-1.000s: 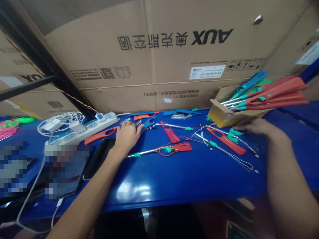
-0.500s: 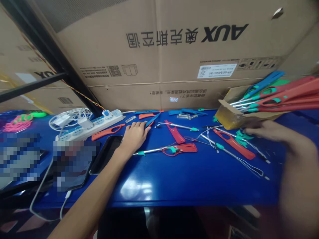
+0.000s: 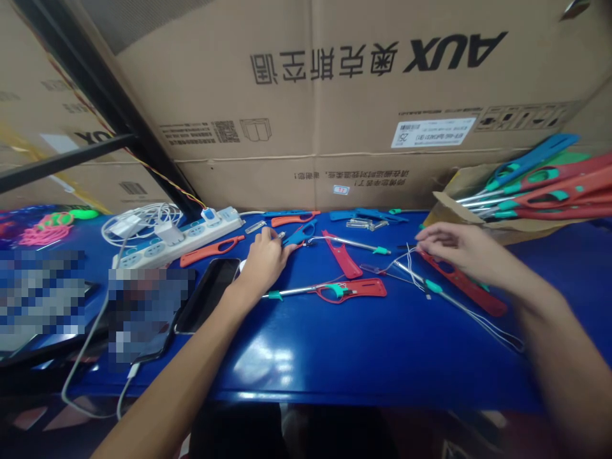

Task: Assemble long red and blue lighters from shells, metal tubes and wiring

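Observation:
My left hand (image 3: 264,260) is closed on a blue lighter handle shell (image 3: 302,234) that sticks out past its fingertips. A small pale piece shows at those fingers. My right hand (image 3: 447,247) hovers over the right part of the table, its fingers bent together; what they hold, if anything, is hidden. Below it lie a red handle shell (image 3: 471,288) and a metal lighter tube with a teal collar (image 3: 434,287) and white wires. Between the hands are another red shell (image 3: 345,256), a second metal tube (image 3: 356,243) and a red lighter half (image 3: 366,288) with a teal trigger.
An open carton (image 3: 444,204) at the right holds several long lighters. A white power strip (image 3: 184,240), an orange shell (image 3: 210,250) and a dark phone (image 3: 208,296) are at the left. Large cardboard boxes (image 3: 287,134) stand along the back edge.
My right hand has moved left from the teal pieces beside the carton, over the wires and red shell. The blue shell in my left hand has turned and shows more. The view has shifted slightly.

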Demonstrator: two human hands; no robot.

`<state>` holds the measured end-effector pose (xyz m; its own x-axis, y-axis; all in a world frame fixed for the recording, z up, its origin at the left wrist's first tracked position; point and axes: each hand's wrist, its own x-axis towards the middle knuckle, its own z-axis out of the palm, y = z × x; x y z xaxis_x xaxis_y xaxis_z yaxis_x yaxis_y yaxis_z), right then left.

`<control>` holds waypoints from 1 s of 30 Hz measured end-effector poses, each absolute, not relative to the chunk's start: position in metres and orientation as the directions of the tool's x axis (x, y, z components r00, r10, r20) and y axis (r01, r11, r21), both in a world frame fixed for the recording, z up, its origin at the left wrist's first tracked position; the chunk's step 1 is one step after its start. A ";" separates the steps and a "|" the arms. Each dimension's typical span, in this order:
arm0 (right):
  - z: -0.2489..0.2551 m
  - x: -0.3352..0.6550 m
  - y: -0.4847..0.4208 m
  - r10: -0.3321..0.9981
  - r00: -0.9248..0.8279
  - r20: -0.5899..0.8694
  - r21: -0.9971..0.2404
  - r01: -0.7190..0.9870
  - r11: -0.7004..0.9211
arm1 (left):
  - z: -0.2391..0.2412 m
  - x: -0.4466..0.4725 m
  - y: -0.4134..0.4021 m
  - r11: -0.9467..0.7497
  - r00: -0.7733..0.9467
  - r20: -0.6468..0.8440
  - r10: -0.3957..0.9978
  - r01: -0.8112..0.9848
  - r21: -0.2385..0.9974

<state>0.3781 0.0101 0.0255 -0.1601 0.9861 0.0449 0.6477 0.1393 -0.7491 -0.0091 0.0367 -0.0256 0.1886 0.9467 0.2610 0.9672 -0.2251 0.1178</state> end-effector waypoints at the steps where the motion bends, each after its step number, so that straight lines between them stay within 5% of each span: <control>1: 0.023 0.368 0.010 0.983 -0.165 0.077 -0.743 0.649 0.167 | -0.027 -0.010 0.038 -0.241 0.187 0.304 0.934 0.959 0.151; 6: 0.014 0.329 0.003 0.971 -0.189 0.149 -0.745 0.623 0.236 | -0.022 -0.003 0.034 -0.469 0.204 0.611 0.765 0.827 0.310; 10: 0.009 0.308 -0.004 0.960 -0.200 0.195 -0.807 0.524 0.273 | -0.018 0.015 0.025 -0.629 0.239 0.678 0.695 0.658 0.414; 14: 0.001 0.293 -0.009 0.948 -0.234 0.217 -0.835 0.458 0.304 | -0.019 0.029 0.015 -0.746 0.377 0.660 0.650 0.481 0.460; 21: -0.010 0.277 -0.014 0.973 -0.230 -0.011 -0.995 0.101 0.013 | -0.013 0.048 -0.007 -0.724 0.450 0.581 0.679 0.276 0.632; 30: -0.011 0.268 -0.019 0.918 -0.371 -0.139 -0.976 -0.108 -0.191 | -0.018 0.047 -0.008 -0.746 0.674 0.417 0.610 0.311 0.589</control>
<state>0.2675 -0.0187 -0.0114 -0.3714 0.9181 -0.1386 -0.1081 -0.1910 -0.9756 0.0472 -0.0084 -0.0180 0.6736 0.6101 0.4171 0.3111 -0.7460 0.5888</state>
